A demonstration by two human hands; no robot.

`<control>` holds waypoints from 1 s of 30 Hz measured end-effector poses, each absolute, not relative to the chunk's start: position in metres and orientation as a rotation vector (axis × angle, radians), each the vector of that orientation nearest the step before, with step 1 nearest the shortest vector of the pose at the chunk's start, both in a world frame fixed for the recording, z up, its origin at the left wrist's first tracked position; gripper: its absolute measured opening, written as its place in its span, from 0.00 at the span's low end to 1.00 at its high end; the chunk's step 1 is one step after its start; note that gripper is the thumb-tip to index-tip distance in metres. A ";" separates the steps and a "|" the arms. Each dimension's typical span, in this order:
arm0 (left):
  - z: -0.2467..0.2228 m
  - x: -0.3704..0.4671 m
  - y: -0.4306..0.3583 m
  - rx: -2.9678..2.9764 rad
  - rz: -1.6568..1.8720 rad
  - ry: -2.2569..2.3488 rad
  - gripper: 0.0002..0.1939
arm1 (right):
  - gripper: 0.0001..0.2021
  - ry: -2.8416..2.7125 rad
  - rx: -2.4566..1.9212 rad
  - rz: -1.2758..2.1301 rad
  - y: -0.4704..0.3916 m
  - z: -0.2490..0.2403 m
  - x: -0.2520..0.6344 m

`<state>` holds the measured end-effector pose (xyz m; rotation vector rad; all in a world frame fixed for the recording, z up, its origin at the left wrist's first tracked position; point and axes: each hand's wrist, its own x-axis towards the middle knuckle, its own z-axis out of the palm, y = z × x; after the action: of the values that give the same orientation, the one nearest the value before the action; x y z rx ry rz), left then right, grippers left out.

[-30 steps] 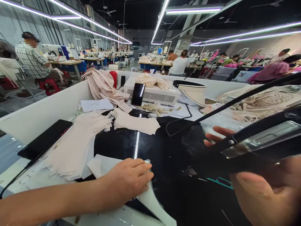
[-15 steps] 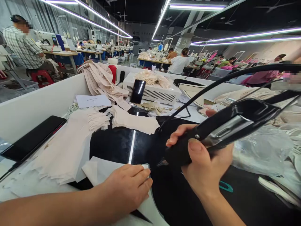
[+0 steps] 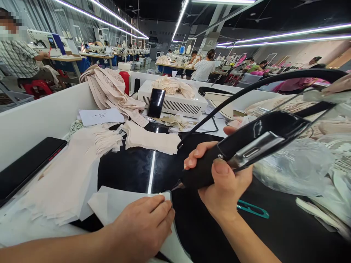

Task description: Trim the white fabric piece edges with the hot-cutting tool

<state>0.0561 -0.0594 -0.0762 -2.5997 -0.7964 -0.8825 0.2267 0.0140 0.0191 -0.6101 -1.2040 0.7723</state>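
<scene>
My left hand (image 3: 142, 226) lies flat, palm down, on a white fabric piece (image 3: 115, 202) at the near edge of the glossy black worktop (image 3: 137, 168). My right hand (image 3: 219, 179) grips a black corded hand tool (image 3: 246, 146) with a metal plate on its side. Its pointed tip sits just above the fabric's far right corner, close to my left fingertips. The tool's thick black cable (image 3: 274, 78) arches up and to the right.
Stacks of beige fabric pieces (image 3: 71, 171) lie left, a black phone (image 3: 24, 166) on the white side wall. A white vented box (image 3: 175, 102) with a phone leaning on it stands behind. Teal thread snips (image 3: 252, 209) lie right, near clear plastic bags (image 3: 296, 164). Other workers sit beyond.
My right hand has brought the tool from the near right down and leftwards, so its tip now sits by the fabric's corner. My left hand stays pressed on the fabric.
</scene>
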 end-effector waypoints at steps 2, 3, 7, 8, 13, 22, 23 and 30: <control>-0.080 0.055 -0.060 -2.612 -0.822 -0.782 0.14 | 0.28 -1.185 -0.610 0.800 0.014 0.020 0.226; -0.081 0.054 -0.060 -2.614 -0.800 -0.773 0.14 | 0.28 -1.171 -0.613 0.818 0.013 0.021 0.225; -0.083 0.054 -0.059 -2.596 -0.804 -0.755 0.14 | 0.26 -1.153 -0.555 0.837 0.014 0.023 0.224; -0.083 0.054 -0.058 -2.590 -0.823 -0.755 0.14 | 0.24 -1.158 -0.535 0.835 0.014 0.023 0.223; -0.078 0.055 -0.057 -2.589 -0.790 -0.747 0.12 | 0.19 -1.145 -0.512 0.817 0.014 0.022 0.225; -0.073 0.054 -0.059 -2.632 -0.821 -0.753 0.08 | 0.21 -1.109 -0.553 0.769 0.014 0.018 0.229; -0.072 0.054 -0.059 -2.633 -0.830 -0.756 0.08 | 0.21 -1.107 -0.550 0.769 0.014 0.018 0.228; -0.069 0.056 -0.058 -2.617 -0.840 -0.744 0.09 | 0.19 -1.093 -0.507 0.807 0.016 0.017 0.224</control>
<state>0.0559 -0.0579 -0.0686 -2.6172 -0.7436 -0.8398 0.2244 0.0158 0.0170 -0.5072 -1.0933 0.8074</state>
